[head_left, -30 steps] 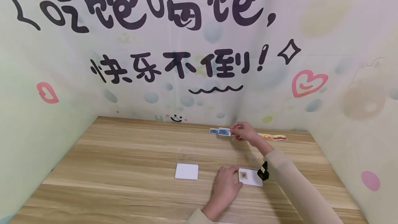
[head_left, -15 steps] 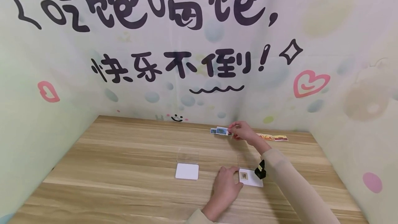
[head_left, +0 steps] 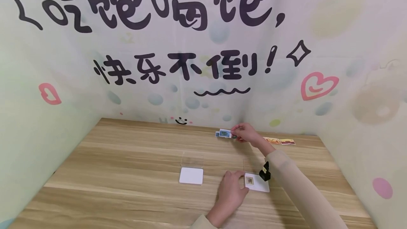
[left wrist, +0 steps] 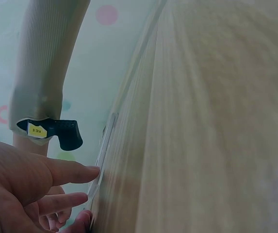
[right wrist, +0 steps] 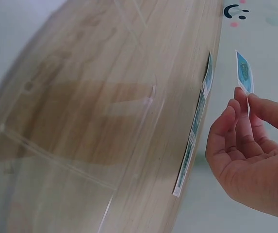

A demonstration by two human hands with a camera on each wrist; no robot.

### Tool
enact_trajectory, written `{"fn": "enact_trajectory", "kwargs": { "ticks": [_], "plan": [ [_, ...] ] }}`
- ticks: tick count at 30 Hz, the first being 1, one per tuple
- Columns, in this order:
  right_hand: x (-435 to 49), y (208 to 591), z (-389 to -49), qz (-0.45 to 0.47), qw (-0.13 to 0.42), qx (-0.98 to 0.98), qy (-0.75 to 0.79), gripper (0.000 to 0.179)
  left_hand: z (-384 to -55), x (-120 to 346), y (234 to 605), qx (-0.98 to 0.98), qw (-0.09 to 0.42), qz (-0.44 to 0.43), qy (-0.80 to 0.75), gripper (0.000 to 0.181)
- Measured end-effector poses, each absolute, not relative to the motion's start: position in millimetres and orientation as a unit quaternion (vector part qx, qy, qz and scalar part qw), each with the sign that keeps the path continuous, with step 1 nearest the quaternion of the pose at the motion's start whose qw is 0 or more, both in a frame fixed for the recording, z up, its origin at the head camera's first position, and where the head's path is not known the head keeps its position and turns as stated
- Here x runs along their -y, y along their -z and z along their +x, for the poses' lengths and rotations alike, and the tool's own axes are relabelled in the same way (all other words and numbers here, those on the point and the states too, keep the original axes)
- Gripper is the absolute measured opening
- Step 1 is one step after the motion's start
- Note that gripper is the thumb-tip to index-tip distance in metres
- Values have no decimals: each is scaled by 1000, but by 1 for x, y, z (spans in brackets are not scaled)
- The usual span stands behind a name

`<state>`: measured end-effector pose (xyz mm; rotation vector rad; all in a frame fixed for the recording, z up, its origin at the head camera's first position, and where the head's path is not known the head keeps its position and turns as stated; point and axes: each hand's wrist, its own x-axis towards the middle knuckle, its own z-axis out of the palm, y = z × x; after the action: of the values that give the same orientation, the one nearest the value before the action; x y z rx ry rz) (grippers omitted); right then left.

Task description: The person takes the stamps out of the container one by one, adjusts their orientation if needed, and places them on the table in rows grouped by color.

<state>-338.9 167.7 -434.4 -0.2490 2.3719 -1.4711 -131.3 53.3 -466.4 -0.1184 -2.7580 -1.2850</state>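
Pale printed backdrop [head_left: 203, 43] is rising behind a wood-grained table [head_left: 127, 172], where my right hand [head_left: 247, 133] is pinching a thin, glossy blue slip [right wrist: 244, 70] between thumb and fingertips, clear of the far row of paper pictures [right wrist: 195, 121]. I am, I judge, picking it out; the next move is probably calling for a light, uncreasing grip. My left hand [head_left: 230, 193] is touching the smooth white case's left edge [head_left: 259, 183], thumb and forefinger apart; a brown slip [head_left: 249, 180] is lying on it, a clear panel [head_left: 249, 165] standing just beyond.
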Motion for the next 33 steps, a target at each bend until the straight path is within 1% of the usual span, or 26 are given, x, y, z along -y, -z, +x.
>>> {"fn": "enact_trajectory", "kwargs": {
  "ticks": [10,22,33],
  "plan": [
    [-165,436,-342,-98,169,-832,519,20,-132,-55,466,903,42,-37,426,47],
    [-165,439,-348,-105,167,-835,513,23,-132,-53,467,903,48,-42,425,47],
    [-160,438,-350,-108,171,-836,510,18,-131,-52,467,903,43,-40,426,49]
  ]
}}
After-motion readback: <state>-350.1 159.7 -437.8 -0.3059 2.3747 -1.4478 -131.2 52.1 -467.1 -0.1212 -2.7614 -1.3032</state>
